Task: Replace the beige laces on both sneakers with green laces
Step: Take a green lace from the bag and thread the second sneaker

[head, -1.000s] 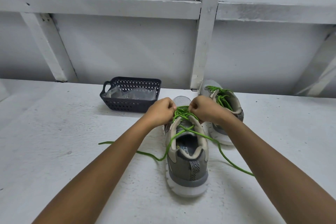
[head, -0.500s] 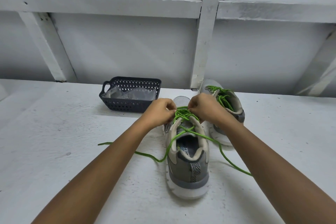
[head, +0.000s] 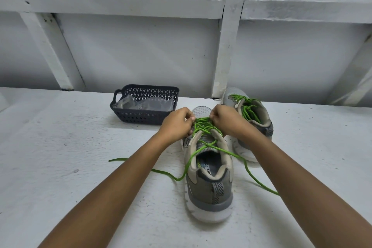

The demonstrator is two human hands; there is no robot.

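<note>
I saw very little change over that second. My left hand (head: 177, 125) and right hand (head: 227, 121) barely shifted on the green lace (head: 203, 127). The left one's fingertips (head: 190, 131) came a little more into sight beside the eyelets. The near sneaker (head: 209, 187) crept slightly, and its heel ended a shade closer to me than before.

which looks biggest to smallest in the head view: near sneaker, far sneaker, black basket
1. near sneaker, which is also closest to the camera
2. black basket and far sneaker look alike; the far sneaker is partly hidden, so unranked
</note>
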